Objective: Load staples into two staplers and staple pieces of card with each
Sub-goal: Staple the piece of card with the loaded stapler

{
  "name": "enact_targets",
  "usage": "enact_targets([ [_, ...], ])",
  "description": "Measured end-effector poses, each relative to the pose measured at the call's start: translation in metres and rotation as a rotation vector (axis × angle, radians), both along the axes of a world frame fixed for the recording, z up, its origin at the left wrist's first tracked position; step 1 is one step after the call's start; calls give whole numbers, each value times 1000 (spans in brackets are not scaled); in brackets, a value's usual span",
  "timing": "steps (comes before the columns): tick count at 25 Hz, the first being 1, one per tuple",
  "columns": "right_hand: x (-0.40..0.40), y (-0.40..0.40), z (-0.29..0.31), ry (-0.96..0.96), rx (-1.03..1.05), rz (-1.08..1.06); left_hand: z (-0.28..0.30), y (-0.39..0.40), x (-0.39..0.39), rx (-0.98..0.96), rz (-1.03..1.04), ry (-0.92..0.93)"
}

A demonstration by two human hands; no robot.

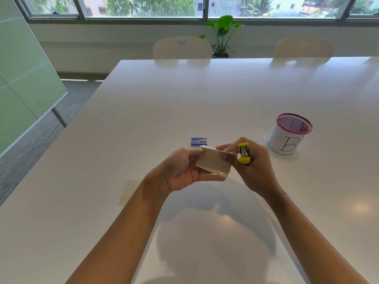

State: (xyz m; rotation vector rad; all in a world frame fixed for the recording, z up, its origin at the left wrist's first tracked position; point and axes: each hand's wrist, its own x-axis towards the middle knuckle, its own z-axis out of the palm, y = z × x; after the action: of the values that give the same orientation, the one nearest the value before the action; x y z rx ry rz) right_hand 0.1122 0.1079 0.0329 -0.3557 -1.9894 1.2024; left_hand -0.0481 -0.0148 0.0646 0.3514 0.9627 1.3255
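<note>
My left hand (180, 171) holds a beige stack of card pieces (213, 162) above the white table, fingers curled under it. My right hand (254, 162) grips a small yellow stapler (244, 153), its mouth facing the right edge of the card; the forefinger of that hand touches the card's top edge. A small blue staple box (199, 141) lies on the table just behind the card. Another pale card piece (131, 191) lies flat on the table under my left forearm.
A mesh pen pot (288, 137) with a red rim and a paper label marked "B" stands to the right of my hands. The white table (205, 99) stretches far back to two chairs (182, 48) and a potted plant.
</note>
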Motion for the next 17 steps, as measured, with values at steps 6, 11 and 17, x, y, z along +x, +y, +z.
enact_targets([
  [6,8,9,2,-120,462,10,0,2,0,-40,4,11],
  [11,9,11,3,-114,535,20,1,3,1,-17,-6,96],
  [17,9,16,7,-197,514,19,-1,1,1,-1,-10,166],
])
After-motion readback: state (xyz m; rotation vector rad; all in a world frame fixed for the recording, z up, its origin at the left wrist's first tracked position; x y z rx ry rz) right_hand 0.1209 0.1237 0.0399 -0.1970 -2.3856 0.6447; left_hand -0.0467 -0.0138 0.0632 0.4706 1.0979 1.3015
